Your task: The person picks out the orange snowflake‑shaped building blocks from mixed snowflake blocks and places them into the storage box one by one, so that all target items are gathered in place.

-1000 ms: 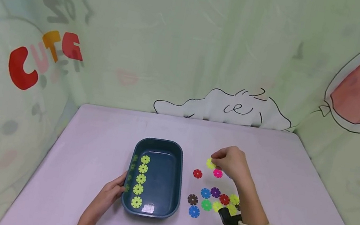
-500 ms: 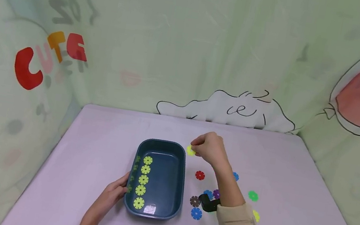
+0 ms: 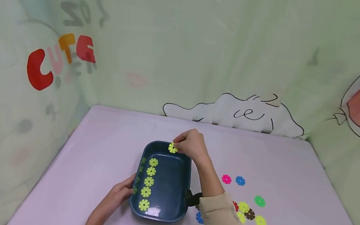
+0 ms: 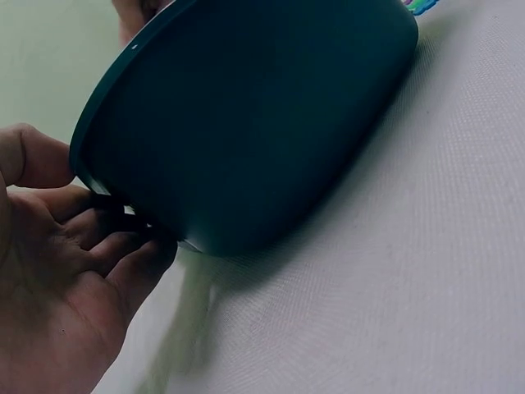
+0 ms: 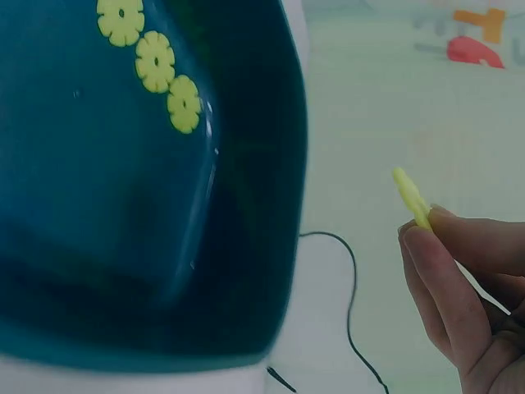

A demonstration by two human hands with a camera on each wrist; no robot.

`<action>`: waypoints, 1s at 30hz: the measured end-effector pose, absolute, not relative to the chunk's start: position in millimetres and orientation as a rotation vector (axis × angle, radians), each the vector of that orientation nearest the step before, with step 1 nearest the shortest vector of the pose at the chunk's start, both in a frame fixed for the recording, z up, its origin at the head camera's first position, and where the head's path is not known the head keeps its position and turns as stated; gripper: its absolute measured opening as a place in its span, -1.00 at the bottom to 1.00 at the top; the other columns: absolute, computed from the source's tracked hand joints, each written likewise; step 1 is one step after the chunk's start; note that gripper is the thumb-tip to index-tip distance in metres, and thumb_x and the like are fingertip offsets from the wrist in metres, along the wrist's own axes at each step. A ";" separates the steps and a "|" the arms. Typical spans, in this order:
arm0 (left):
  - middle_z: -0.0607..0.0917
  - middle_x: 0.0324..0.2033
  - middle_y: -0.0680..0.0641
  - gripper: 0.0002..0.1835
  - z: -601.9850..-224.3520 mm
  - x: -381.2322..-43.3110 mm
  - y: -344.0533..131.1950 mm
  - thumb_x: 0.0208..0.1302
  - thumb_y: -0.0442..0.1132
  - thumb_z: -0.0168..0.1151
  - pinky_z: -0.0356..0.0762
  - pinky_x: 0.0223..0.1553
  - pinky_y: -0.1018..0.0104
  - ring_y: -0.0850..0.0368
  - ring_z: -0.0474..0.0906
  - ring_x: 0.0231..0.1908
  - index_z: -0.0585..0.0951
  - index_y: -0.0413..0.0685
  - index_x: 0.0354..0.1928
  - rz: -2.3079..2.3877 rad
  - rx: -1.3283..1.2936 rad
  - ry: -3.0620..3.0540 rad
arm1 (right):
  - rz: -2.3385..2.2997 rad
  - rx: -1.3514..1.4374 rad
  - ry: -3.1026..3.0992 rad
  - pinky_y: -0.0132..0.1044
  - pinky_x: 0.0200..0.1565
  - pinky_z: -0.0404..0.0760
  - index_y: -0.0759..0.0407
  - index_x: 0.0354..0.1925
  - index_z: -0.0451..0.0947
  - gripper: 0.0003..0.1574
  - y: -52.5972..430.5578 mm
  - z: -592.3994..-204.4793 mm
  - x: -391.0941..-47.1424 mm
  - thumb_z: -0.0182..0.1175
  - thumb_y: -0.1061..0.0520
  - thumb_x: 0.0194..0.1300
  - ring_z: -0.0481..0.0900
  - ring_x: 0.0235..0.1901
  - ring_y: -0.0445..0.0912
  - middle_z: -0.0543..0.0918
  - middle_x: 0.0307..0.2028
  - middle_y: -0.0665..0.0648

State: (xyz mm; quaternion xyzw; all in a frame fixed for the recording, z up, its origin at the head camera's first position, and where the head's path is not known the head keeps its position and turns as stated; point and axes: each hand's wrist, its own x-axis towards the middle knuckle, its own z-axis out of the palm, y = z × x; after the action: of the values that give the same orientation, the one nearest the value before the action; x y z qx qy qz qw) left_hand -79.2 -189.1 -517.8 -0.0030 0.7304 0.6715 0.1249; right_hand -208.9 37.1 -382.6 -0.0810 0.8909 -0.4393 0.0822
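Observation:
My right hand (image 3: 193,146) pinches a yellow snowflake-shaped plastic disc (image 3: 172,148) between thumb and fingers, above the far end of a dark blue plastic basin (image 3: 170,185). In the right wrist view this disc (image 5: 411,197) is seen edge-on, clear of the basin. Inside the basin, several yellow snowflake discs (image 3: 149,181) lie in a column along the left side. At the basin's left side, my left hand (image 3: 114,197) holds the wall. The left wrist view has its thumb at the rim and the fingers (image 4: 123,246) bent against the outer wall.
Right of the basin lie scattered snowflake discs: pink (image 3: 226,179), blue (image 3: 240,180), green (image 3: 260,201), yellow (image 3: 260,222) and brown (image 3: 250,214). My right forearm hides some of them. A printed cloth curtain (image 3: 142,41) stands behind the table (image 3: 118,134).
My right hand has lifted the yellow disc from among the scattered pieces and carried it left to above the basin's far end. My left hand has kept its place on the basin.

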 end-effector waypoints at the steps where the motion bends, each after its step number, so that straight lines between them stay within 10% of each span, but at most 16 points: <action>1: 0.09 0.51 -0.16 -0.35 -517.8 -79.3 -188.7 0.34 -0.29 -0.11 0.24 0.41 -0.01 -0.18 -0.02 0.50 0.14 -0.21 0.47 1.954 -0.008 2.128 | -1.316 -0.246 2.655 -0.32 -0.29 0.78 0.33 -0.27 0.74 -0.84 35.2 -384.3 -209.8 0.32 0.26 0.17 0.71 -0.41 -0.09 0.75 -0.25 0.27; 30: 0.10 0.50 -0.15 -0.34 -520.6 -81.9 -191.2 0.31 -0.29 -0.12 0.25 0.41 0.00 -0.18 0.00 0.50 0.14 -0.21 0.47 1.915 -0.024 2.146 | -1.136 -0.127 2.696 -0.44 -0.51 0.60 0.27 -0.42 0.73 -0.89 3.1 -444.6 -226.4 0.26 0.30 0.13 0.59 -0.57 -0.15 0.72 -0.45 0.17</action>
State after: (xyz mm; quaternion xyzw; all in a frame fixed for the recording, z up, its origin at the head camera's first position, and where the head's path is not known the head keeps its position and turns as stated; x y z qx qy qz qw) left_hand -81.9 -191.2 -520.6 -0.0084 0.7395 0.6599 0.1324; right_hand -226.4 3.1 -444.6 -0.0433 0.9155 -0.3856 0.1063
